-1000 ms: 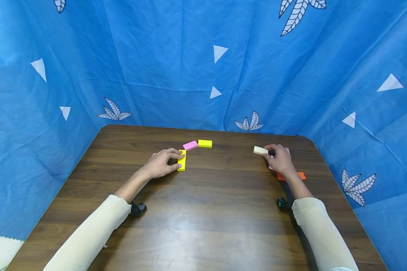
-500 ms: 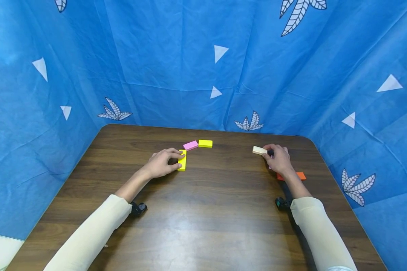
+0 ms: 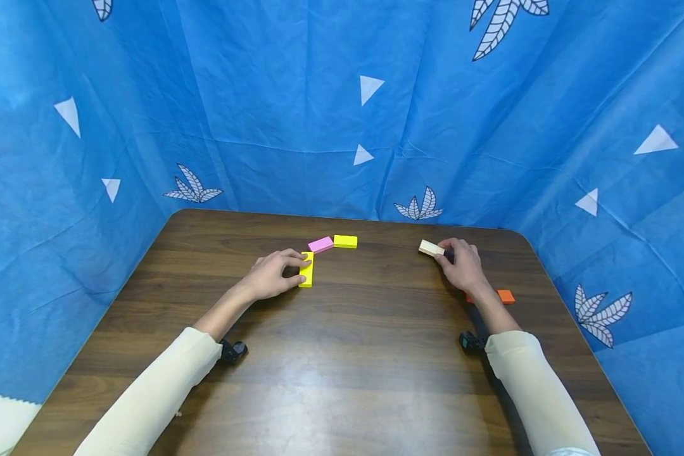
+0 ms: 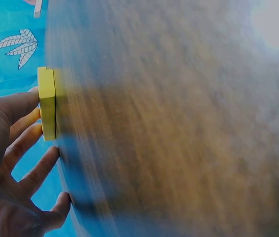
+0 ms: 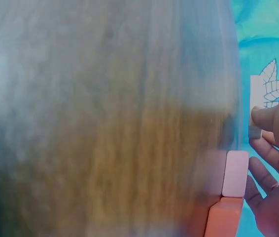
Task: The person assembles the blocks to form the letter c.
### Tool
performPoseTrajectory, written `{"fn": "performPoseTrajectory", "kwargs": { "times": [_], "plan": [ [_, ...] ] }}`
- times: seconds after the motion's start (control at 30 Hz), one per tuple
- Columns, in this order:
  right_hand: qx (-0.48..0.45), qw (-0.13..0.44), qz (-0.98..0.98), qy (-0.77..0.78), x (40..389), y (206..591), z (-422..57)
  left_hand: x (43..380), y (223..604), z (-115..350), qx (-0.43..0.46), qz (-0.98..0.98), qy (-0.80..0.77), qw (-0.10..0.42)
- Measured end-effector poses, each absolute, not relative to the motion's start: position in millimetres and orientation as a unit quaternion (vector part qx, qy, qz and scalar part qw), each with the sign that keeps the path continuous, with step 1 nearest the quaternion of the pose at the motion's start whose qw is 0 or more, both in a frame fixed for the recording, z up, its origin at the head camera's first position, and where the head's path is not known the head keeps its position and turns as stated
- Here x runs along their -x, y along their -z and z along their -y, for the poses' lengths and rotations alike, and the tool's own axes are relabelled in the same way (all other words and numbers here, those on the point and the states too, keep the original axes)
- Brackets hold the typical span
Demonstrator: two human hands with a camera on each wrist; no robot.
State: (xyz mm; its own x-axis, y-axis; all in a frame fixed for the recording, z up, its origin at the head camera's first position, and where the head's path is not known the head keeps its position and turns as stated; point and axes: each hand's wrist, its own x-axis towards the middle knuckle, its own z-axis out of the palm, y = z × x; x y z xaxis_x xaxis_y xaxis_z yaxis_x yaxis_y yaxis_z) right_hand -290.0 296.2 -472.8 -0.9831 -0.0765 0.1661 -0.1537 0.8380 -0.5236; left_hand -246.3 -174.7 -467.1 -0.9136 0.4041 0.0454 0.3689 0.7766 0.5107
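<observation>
On the left half of the table, my left hand (image 3: 273, 273) rests its fingertips and thumb on a flat-lying yellow block (image 3: 306, 272). In the left wrist view, the fingertips meet that yellow block (image 4: 47, 103) on its upper face, with the other fingers spread past it. My right hand (image 3: 463, 266) pinches a pale wooden block (image 3: 430, 247) by one end, between thumb and fingers, close over the far right of the table. The right wrist view shows the thumb across this pale wooden block (image 5: 256, 96). Just beyond the left hand's block lies a pink block (image 3: 320, 245), beside a second yellow block (image 3: 345, 241).
An orange block (image 3: 506, 296) lies partly hidden under my right forearm. The right wrist view shows another pink block (image 5: 236, 173) against an orange block (image 5: 224, 217), below the right hand. Blue patterned cloth (image 3: 296, 126) stands round the wooden table's (image 3: 342, 354) back and sides.
The right hand has moved slightly left and away from me with the pale wooden block, which is now tilted more. The left hand and the yellow block stay put.
</observation>
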Motion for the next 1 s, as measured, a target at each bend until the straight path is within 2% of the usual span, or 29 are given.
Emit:
{"fn": "performPoseTrajectory", "kwargs": {
  "times": [1.0],
  "plan": [
    [-0.081,0.064,0.956,-0.274,290,468,-265,245,468,174,-0.197,-0.943,-0.267,0.039]
  ]
}}
